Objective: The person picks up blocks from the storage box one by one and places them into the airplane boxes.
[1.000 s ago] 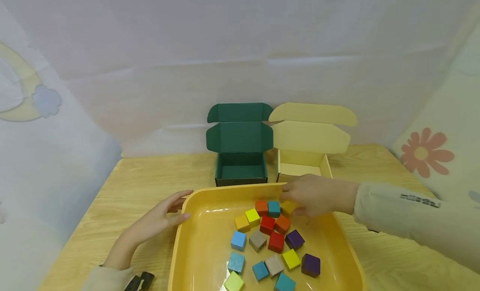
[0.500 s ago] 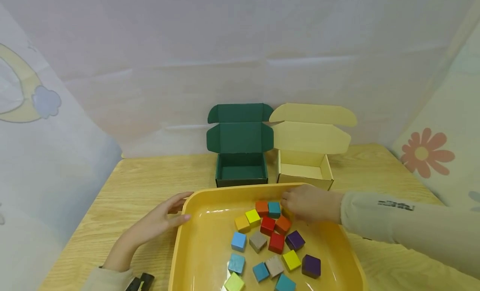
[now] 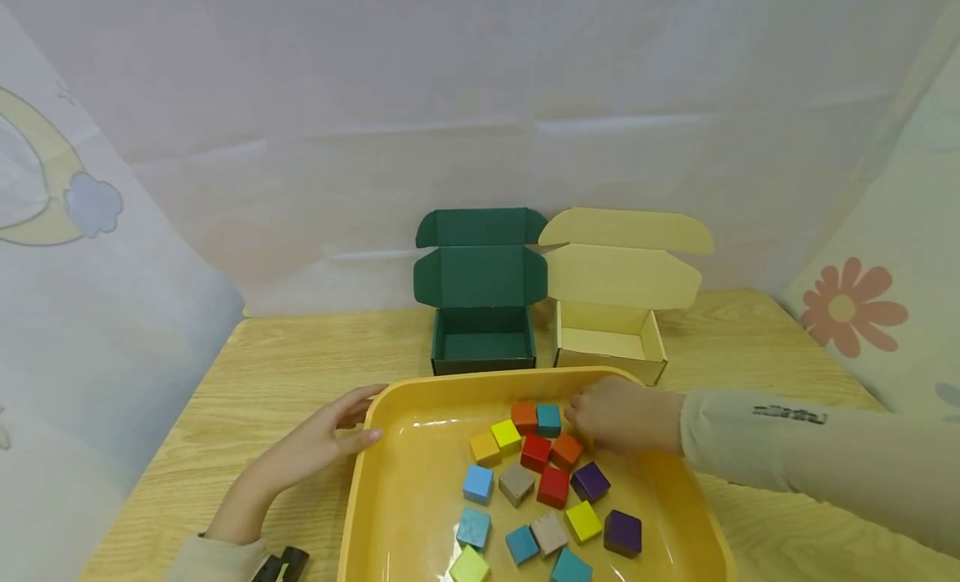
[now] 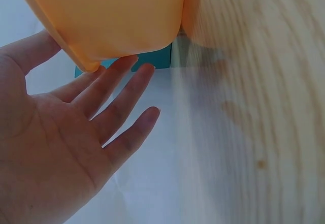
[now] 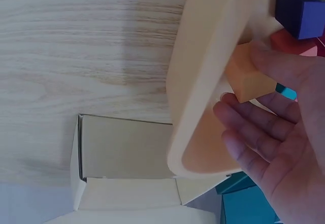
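The right hand pinches an orange block, hidden in the head view; the left hand, fingers apart, touches the tray, cut off below.

Soft, even light fills the head view, with small white glints inside the yellow tray and pale sheen along creases of the backdrop beyond it. The 2 wrist views are dimmer and hazier: the left hand beside the tray is shaded, and grey shadow bands the tabletop alongside it.
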Available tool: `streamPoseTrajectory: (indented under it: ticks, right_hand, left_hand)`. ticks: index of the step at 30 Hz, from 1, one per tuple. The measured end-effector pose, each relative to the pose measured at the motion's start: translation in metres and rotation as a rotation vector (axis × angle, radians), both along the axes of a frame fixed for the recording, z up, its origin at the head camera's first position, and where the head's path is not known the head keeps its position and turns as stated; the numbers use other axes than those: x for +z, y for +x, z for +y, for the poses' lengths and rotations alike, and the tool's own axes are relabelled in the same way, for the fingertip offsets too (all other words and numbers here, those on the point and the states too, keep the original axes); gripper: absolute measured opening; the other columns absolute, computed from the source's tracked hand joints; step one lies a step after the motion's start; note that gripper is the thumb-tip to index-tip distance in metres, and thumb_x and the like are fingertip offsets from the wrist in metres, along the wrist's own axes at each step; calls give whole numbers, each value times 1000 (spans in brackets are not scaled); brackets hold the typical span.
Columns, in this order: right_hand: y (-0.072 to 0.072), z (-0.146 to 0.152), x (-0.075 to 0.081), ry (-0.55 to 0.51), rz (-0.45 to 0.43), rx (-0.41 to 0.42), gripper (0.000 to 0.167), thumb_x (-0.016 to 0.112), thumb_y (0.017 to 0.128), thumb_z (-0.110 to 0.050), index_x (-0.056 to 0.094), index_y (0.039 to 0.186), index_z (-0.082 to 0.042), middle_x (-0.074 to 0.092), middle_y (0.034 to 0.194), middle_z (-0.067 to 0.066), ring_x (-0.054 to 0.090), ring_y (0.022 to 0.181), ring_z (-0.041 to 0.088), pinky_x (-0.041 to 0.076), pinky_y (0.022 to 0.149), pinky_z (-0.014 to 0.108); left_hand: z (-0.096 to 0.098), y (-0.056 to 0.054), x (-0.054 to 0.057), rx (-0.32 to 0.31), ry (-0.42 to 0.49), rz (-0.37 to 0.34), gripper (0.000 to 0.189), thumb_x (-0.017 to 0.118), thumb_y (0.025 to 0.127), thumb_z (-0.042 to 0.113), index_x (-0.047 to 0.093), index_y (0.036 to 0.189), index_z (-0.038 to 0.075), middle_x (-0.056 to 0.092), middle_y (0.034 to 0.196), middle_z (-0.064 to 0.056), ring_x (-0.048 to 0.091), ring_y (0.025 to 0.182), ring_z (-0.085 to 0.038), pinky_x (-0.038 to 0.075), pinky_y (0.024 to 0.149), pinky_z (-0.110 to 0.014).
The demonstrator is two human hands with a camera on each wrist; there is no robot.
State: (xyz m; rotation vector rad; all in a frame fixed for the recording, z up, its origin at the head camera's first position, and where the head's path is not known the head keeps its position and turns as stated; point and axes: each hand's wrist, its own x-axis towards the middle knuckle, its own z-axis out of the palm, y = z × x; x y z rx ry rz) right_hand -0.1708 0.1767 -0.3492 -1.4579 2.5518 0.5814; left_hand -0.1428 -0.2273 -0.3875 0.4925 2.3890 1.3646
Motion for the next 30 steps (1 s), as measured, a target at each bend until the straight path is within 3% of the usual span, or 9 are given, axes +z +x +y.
streamPoseTrajectory:
  ticks: [8, 16, 22, 30]
  right_hand:
    - [-1, -1, 24, -19, -27, -29, 21, 83, 79, -20, 68, 92, -10, 63, 80, -2, 59, 70, 16, 54, 69, 29]
    - [-11, 0, 54, -25, -45, -67, 36, 87, 77, -26, 63, 98, -9, 64, 82, -1, 60, 70, 17, 54, 67, 31]
    - [-31, 4, 66, -88, -73, -103, 35, 86, 78, -22, 64, 100, -6, 66, 83, 1, 62, 70, 18, 55, 69, 33]
    - [-62, 15, 66, -150, -43, -163, 30, 83, 81, -23, 70, 103, -7, 71, 91, 2, 64, 72, 18, 57, 71, 39]
  left_hand:
    - [0, -4, -1, 7, -9, 27, 62, 64, 98, 26, 36, 152, 12, 49, 144, -15, 46, 130, -40, 42, 101, -58]
    - [1, -5, -1, 9, -17, 31, 62, 64, 98, 25, 36, 152, 11, 52, 141, -14, 49, 126, -38, 42, 100, -58]
    - [1, -4, -1, 15, -28, 33, 64, 64, 99, 26, 34, 152, 9, 52, 141, -16, 49, 126, -40, 41, 100, -59]
    - [1, -1, -2, 16, -31, 33, 63, 63, 99, 26, 35, 152, 12, 50, 143, -16, 47, 128, -40, 39, 101, -61]
